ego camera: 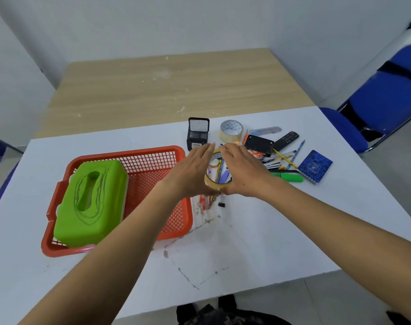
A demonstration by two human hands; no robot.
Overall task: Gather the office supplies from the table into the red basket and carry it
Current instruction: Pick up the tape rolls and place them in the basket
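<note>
The red basket (pixel 129 153) sits on the white table's left part, with a green tissue box (pixel 94 202) lying inside it. Just right of the basket, my left hand (pixel 190 172) and my right hand (pixel 244 172) hold a yellowish clear tape roll (pixel 217 182) between them, one on each side, above the table. Pens show through its hole. Behind my hands lie a second tape roll (pixel 231 131), a black mesh pen holder (pixel 198 132), a remote (pixel 286 140), loose pens (pixel 286 158), a green highlighter (pixel 290 177) and a blue notebook (pixel 315 165).
A small black clip (pixel 221 204) and some pens lie under my hands. A wooden table (pixel 167 90) adjoins the white table (pixel 270 231) at the back. A blue chair (pixel 382 99) stands at the right, close to the table's edge.
</note>
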